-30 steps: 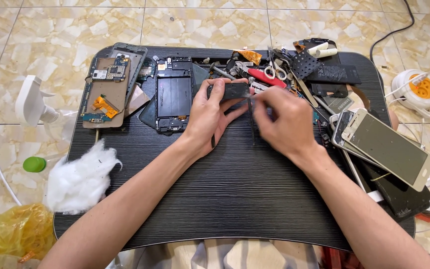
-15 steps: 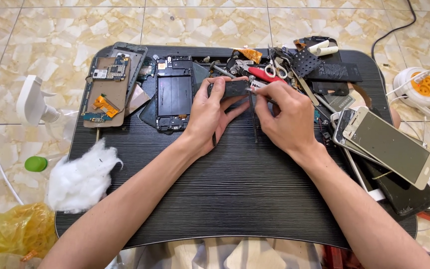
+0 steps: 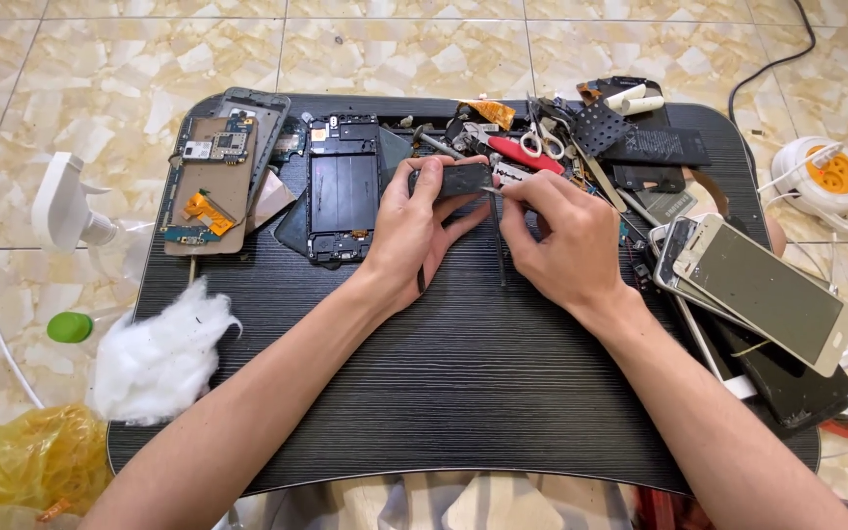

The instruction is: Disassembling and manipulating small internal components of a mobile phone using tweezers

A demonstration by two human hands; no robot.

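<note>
Left hand [image 3: 414,231] grips a small dark part [image 3: 451,180] at 12 o'clock on the counter [image 3: 463,393]; right hand [image 3: 561,240], pinching a thin tool [image 3: 499,240], probes its edge; steadiness likely matters.

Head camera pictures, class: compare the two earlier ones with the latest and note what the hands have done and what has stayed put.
The right hand has moved left, closer to the small dark part that the left hand grips, its fingertips now at the part's right end. The left hand kept its grip throughout. The opened phone, the cotton wad and the stacked phones on the black table lie as before.
</note>
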